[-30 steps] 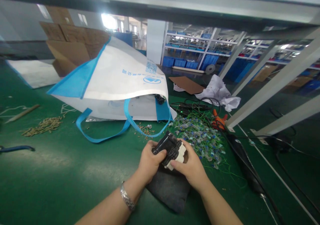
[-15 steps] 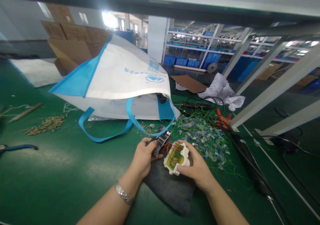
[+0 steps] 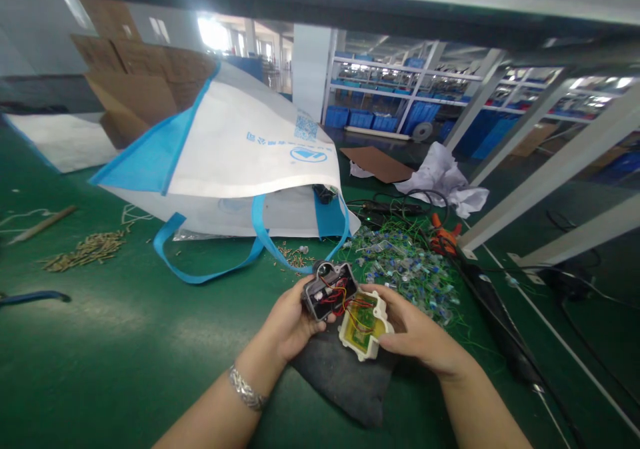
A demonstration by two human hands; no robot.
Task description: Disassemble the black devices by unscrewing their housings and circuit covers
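Black housing [image 3: 311, 298] and cream cover [image 3: 371, 350], joined by wires [image 3: 342, 292], are gripped by left fingers [image 3: 318, 327] and right fingers [image 3: 399, 344] respectively.

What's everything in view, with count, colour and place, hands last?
Housing half: one, black, left hand
Other housing half: one, cream, right hand
Wires: several, red and yellow, between halves
Cloth: one, dark grey, under hands
Tote bag: one, white-blue, beyond hands
Small parts: many, brass-coloured, left and by bag
Wired bits: many, clear and blue, beyond right hand
Handled tool: one, orange, beside wired bits
Long tool: one, black, right side
Curved handle: one, blue, left edge
Boxes: count unclear, brown, behind bag
Cardboard sheet: one, brown, right of bag
Crumpled paper: some, white, beside sheet
Metal posts: several, grey, right
Bins: several, blue, background
Tabletop: one, green, foreground
Bracelet: one, silver, left wrist
Hands: two, bare, centre
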